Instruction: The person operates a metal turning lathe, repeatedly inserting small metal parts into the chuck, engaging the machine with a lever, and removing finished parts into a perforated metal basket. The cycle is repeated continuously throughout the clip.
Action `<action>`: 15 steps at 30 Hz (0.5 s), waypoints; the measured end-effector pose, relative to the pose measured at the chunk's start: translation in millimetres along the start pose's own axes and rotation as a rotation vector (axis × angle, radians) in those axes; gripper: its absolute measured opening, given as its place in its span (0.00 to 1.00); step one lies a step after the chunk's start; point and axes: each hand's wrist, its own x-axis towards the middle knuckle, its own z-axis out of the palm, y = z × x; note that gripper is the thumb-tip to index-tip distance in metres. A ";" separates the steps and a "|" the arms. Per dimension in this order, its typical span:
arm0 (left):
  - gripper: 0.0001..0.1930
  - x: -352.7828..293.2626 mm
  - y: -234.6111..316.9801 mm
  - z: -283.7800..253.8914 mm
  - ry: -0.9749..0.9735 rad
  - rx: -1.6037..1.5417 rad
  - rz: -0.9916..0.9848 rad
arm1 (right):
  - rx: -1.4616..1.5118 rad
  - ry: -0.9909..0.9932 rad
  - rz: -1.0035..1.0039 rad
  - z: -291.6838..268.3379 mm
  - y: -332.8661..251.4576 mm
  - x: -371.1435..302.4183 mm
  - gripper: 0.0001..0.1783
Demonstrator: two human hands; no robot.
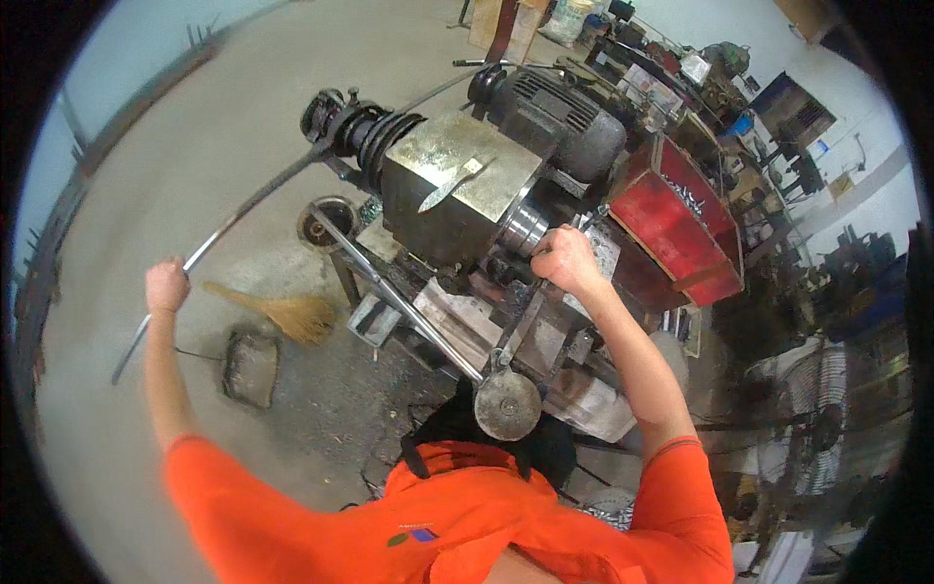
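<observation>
My left hand (167, 285) is wrapped around a long metal lever bar (232, 219), out to the left of the machine. The bar runs up to the dark clamp fitting at the back end of the machine's headstock (457, 161). My right hand (566, 258) is closed at the front of the shiny round spindle nose (523, 230). Whatever its fingers hold is hidden from view. On the headstock's flat top lies a flat tool with a pale blade (450, 186). A round metal disc on an arm (507, 403) sits close to my body.
Behind the headstock stands a finned electric motor (559, 117). A red metal bin (676, 219) with small parts is at the right. On the floor at the left lie a straw broom (292, 313) and a dustpan (251, 367). A polished rod (399, 294) slants across the machine's front.
</observation>
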 end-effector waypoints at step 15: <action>0.21 -77.4 302.0 25.8 -0.697 -0.484 0.102 | 0.095 0.345 -0.189 -63.0 22.5 -124.3 0.19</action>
